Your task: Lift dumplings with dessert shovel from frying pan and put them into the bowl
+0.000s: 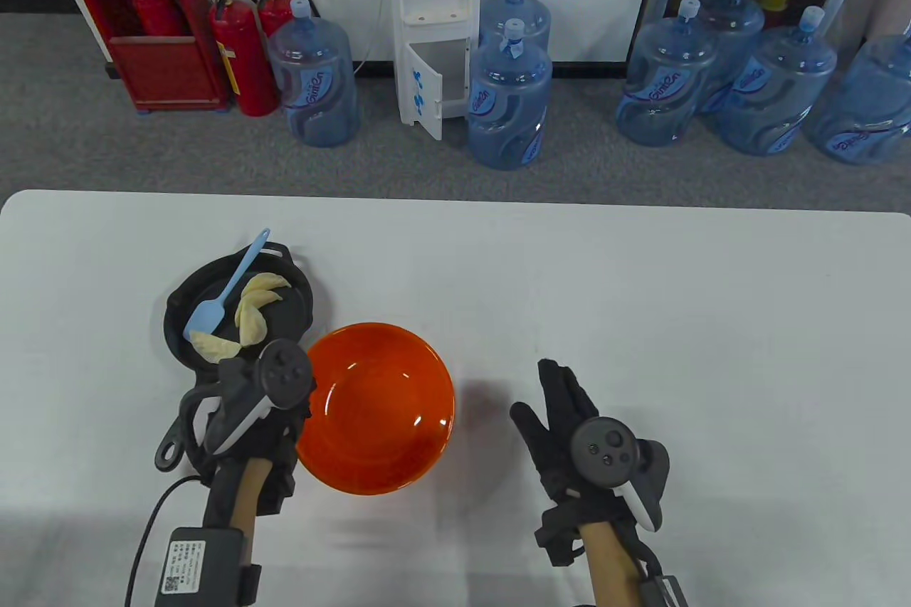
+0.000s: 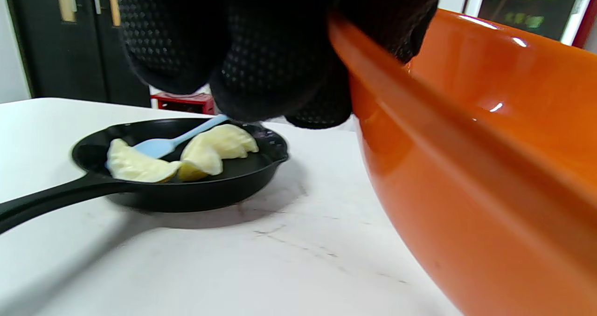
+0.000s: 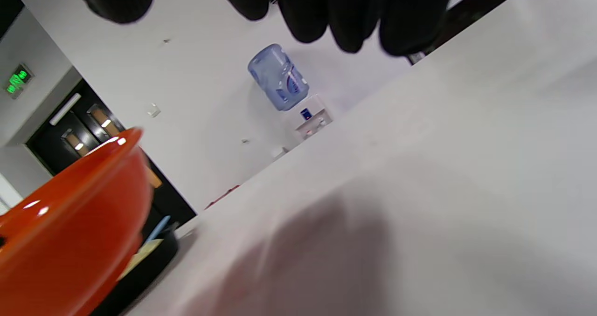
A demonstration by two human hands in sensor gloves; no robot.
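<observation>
A black frying pan (image 1: 288, 312) sits at the table's left with three pale dumplings (image 1: 255, 304) in it. A light blue dessert shovel (image 1: 222, 297) lies in the pan, its blade beside the nearest dumpling (image 1: 213, 347), with no hand on it. The orange bowl (image 1: 384, 408) is empty and sits just right of the pan. My left hand (image 1: 281, 415) grips the bowl's left rim, its fingers (image 2: 261, 59) curled over the edge of the bowl (image 2: 466, 167). My right hand (image 1: 562, 408) hovers flat to the right of the bowl, fingers (image 3: 345, 13) spread and holding nothing.
The pan's handle (image 1: 174, 440) points toward the front edge, under my left wrist. White table (image 1: 676, 322) stretches to the right and back. Beyond the table stand water bottles (image 1: 509, 102), a dispenser and fire extinguishers on the floor.
</observation>
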